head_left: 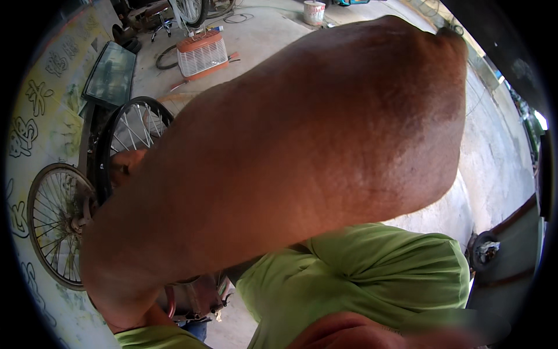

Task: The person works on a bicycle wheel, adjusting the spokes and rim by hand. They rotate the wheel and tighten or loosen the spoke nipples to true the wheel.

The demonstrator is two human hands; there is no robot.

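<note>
A bare forearm, apparently my left (pixel 261 168), crosses the picture very close, from an elbow at the lower left to the upper right. My left hand's fingers do not show at its far end. Behind the forearm, part of my right hand (pixel 127 164) appears with curled fingers against a black-tyred spoked wheel (pixel 105 154). Most of that hand, its arm and the wheel's right side are covered. To the left, a second, rustier spoked wheel (pixel 35 215) stands upright by the painted wall.
A dark glass pane (pixel 110 72) leans at the left wall (pixel 43 87). Farther off are an orange-and-white slatted box (pixel 203 55), a wheeled stool (pixel 163 24) and a white bucket (pixel 314 13). A dark panel (pixel 505 256) stands at the right. My green shirt (pixel 349 279) fills the lower edge.
</note>
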